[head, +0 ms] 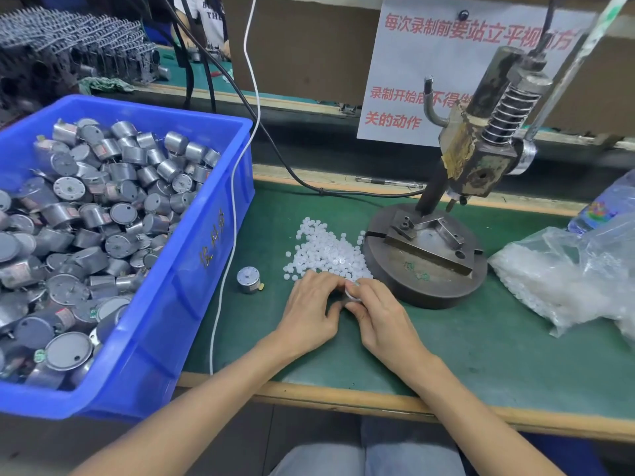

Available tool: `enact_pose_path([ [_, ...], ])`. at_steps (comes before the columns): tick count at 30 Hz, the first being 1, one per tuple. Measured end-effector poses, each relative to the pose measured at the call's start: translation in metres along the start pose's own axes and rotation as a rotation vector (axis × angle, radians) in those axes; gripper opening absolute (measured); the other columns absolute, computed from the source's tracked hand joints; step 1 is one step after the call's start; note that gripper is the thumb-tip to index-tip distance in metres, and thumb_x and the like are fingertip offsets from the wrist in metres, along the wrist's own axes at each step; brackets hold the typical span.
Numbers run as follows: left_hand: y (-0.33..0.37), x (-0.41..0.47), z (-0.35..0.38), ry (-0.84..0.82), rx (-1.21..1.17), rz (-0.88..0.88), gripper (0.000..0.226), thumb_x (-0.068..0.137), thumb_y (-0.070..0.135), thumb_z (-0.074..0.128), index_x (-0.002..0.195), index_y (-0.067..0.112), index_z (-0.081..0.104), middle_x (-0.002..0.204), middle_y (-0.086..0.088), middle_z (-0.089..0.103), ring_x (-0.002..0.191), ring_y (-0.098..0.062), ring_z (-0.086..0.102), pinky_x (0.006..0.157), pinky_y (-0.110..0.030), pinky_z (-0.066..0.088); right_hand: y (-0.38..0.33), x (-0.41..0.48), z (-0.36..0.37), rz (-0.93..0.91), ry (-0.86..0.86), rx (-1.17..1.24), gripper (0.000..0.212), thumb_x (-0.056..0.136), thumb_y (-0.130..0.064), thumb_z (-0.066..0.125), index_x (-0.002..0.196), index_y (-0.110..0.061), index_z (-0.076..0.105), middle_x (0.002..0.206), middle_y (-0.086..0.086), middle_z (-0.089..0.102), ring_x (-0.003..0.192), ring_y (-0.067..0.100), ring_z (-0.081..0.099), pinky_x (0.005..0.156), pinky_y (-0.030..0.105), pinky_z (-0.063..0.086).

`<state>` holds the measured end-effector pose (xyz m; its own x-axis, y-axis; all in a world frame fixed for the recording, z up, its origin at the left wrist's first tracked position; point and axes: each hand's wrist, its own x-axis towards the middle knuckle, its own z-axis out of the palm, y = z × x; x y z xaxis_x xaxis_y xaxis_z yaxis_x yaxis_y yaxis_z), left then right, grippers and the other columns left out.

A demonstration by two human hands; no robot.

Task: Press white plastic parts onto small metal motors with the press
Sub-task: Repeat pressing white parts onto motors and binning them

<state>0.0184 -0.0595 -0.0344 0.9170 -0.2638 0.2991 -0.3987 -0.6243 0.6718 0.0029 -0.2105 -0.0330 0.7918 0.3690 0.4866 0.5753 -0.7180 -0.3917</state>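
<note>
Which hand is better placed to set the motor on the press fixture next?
Right, probably: the right hand pinches the motor and lies beside the press base, while the left hand sits farther off, by the white parts.

Motor [354, 293] just in front of the press [481, 149]: only a rim sliver shows between right hand [381, 314] and left hand [309, 310]. Can't tell if a white part sits on it, or what the left fingertips pinch. Press handle rod [580, 60] runs off the top edge. Sign [412, 63] behind press: text partly blocked. Blue bin [192, 269] left of press, bag [567, 276] and bottle [604, 204] right of it: all cropped.
</note>
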Motion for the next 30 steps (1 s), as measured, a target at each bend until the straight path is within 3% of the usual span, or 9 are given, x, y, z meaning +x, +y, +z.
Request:
enact_pose_path([
  [4, 0.005, -0.002, -0.003, 0.007, -0.023, 0.013, 0.039, 0.074, 0.007, 0.056, 0.112, 0.015, 0.059, 0.101, 0.014, 0.056, 0.097, -0.014, 0.046, 0.086, -0.023, 0.031, 0.001, 0.000, -0.001, 0.093, 0.013, 0.106, 0.015, 0.088, 0.000, 0.059, 0.103, 0.000, 0.062, 0.097, 0.009, 0.062, 0.089, 0.024, 0.061, 0.076, 0.032, 0.050],
  [7, 0.015, -0.002, -0.003, -0.001, -0.063, 0.073, 0.050, 0.071, 0.018, 0.060, 0.120, 0.018, 0.055, 0.113, 0.012, 0.057, 0.103, -0.008, 0.045, 0.092, -0.022, 0.031, -0.006, 0.002, -0.010, 0.430, 0.198, 0.535, 0.006, 0.093, -0.008, 0.057, 0.089, -0.011, 0.058, 0.073, -0.009, 0.062, 0.066, 0.004, 0.059, 0.063, 0.019, 0.045],
  [9, 0.027, 0.006, 0.000, 0.025, -0.105, 0.102, 0.051, 0.074, 0.025, 0.068, 0.123, 0.021, 0.055, 0.115, 0.014, 0.057, 0.105, -0.008, 0.047, 0.095, -0.023, 0.032, -0.008, 0.008, -0.018, 0.686, 0.334, 0.854, 0.015, 0.093, -0.022, 0.055, 0.082, -0.011, 0.054, 0.060, -0.005, 0.058, 0.048, 0.006, 0.048, 0.048, 0.022, 0.038],
  [13, 0.051, 0.029, 0.005, -0.013, -0.186, 0.154, 0.054, 0.079, 0.035, 0.073, 0.128, 0.029, 0.052, 0.119, 0.014, 0.057, 0.108, -0.007, 0.048, 0.097, -0.021, 0.032, 0.005, 0.020, -0.048, 0.961, 0.389, 1.188, 0.032, 0.096, -0.035, 0.047, 0.091, -0.004, 0.050, 0.079, 0.021, 0.063, 0.044, 0.011, 0.042, 0.041, 0.022, 0.028],
  [17, 0.069, 0.055, 0.015, -0.030, -0.202, 0.143, 0.040, 0.079, 0.032, 0.073, 0.117, 0.027, 0.060, 0.103, 0.015, 0.061, 0.096, -0.004, 0.051, 0.088, -0.021, 0.037, 0.020, 0.022, -0.072, 1.020, 0.290, 1.151, 0.038, 0.098, -0.037, 0.043, 0.100, -0.001, 0.051, 0.064, 0.013, 0.058, 0.035, 0.006, 0.034, 0.033, 0.015, 0.020],
  [20, 0.076, 0.074, 0.026, 0.000, -0.106, 0.121, 0.029, 0.079, 0.033, 0.072, 0.105, 0.024, 0.061, 0.087, 0.024, 0.054, 0.090, -0.003, 0.048, 0.077, -0.009, 0.028, 0.028, 0.021, -0.081, 1.023, 0.293, 1.115, 0.028, 0.101, -0.030, 0.041, 0.093, -0.004, 0.048, 0.055, 0.002, 0.059, 0.034, 0.007, 0.032, 0.033, 0.016, 0.019],
  [22, 0.076, 0.091, 0.033, 0.019, 0.017, 0.131, 0.031, 0.081, 0.035, 0.069, 0.107, 0.021, 0.060, 0.098, 0.017, 0.055, 0.099, -0.010, 0.045, 0.078, -0.014, 0.024, 0.033, 0.016, -0.087, 1.023, 0.308, 1.041, 0.021, 0.102, -0.021, 0.042, 0.093, -0.004, 0.050, 0.066, 0.012, 0.069, 0.034, 0.010, 0.035, 0.033, 0.017, 0.020],
  [25, 0.074, 0.118, 0.040, 0.034, 0.164, 0.115, 0.036, 0.082, 0.039, 0.067, 0.113, 0.021, 0.061, 0.119, 0.006, 0.053, 0.111, -0.015, 0.037, 0.081, -0.020, 0.018, 0.041, 0.005, -0.094, 1.024, 0.342, 0.951, 0.013, 0.099, -0.010, 0.044, 0.095, -0.007, 0.055, 0.067, 0.010, 0.070, 0.035, 0.010, 0.038, 0.034, 0.017, 0.023],
  [30, 0.073, 0.139, 0.049, -0.004, 0.170, 0.122, 0.037, 0.083, 0.039, 0.066, 0.117, 0.024, 0.062, 0.122, 0.010, 0.057, 0.113, -0.013, 0.038, 0.082, -0.021, 0.016, 0.064, 0.005, -0.114, 0.933, 0.485, 0.770, 0.019, 0.094, 0.000, 0.044, 0.088, -0.008, 0.060, 0.061, 0.002, 0.068, 0.035, 0.006, 0.037, 0.038, 0.016, 0.029],
])
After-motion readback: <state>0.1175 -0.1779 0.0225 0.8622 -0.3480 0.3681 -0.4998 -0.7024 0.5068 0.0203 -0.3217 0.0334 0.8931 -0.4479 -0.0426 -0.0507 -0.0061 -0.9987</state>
